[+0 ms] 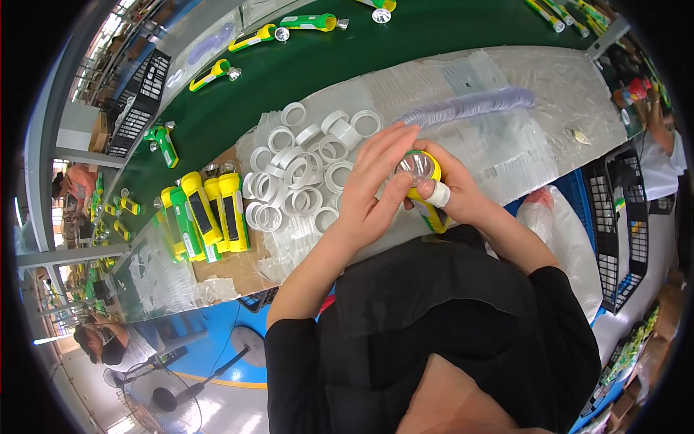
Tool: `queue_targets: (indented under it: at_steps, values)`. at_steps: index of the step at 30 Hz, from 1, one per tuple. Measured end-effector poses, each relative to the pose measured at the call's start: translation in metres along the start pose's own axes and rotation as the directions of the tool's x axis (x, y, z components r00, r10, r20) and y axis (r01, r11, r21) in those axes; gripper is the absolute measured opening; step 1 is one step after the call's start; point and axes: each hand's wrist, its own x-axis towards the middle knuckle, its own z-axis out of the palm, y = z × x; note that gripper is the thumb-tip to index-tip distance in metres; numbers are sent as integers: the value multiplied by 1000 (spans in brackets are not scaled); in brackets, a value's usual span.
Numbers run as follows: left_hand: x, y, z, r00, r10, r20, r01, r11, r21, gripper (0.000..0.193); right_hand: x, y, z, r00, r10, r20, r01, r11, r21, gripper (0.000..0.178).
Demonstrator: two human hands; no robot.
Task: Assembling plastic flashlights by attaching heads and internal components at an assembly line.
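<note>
At the bench edge, head view: yellow-and-green flashlight [425, 189] held upright above the clear plastic sheeting [506, 137], shiny reflector end facing up.
Left hand [370, 189]: fingers stretched over the flashlight's head, fingertips touching its rim, palm loosely curled rather than clenched.
Right hand [454, 189]: wrapped closed around the flashlight body, one finger bandaged in white.
Beside the left hand: heap of white rings [303, 166].
Farther left: row of finished flashlights [206, 213] lying on cardboard [231, 264].
Beyond: green conveyor belt [303, 65] carrying more flashlights.
</note>
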Motion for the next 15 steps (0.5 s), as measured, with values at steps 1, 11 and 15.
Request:
queue_targets:
  at_steps: [1, 11, 15]
  values:
    - [-1, 2, 1, 998, -65, -14, 64, 996, -63, 43, -1, 0, -1, 1000, -13, -1, 13, 999, -50, 52]
    - [-4, 4, 4, 984, -168, 63, 178, 954, -241, 49, -5, -5, -4, 991, -132, -13, 121, 941, -315, 55]
    - [-5, 6, 7, 965, -235, 118, 263, 870, -417, 55, -2, -8, -2, 977, -212, 7, 192, 870, -453, 55]
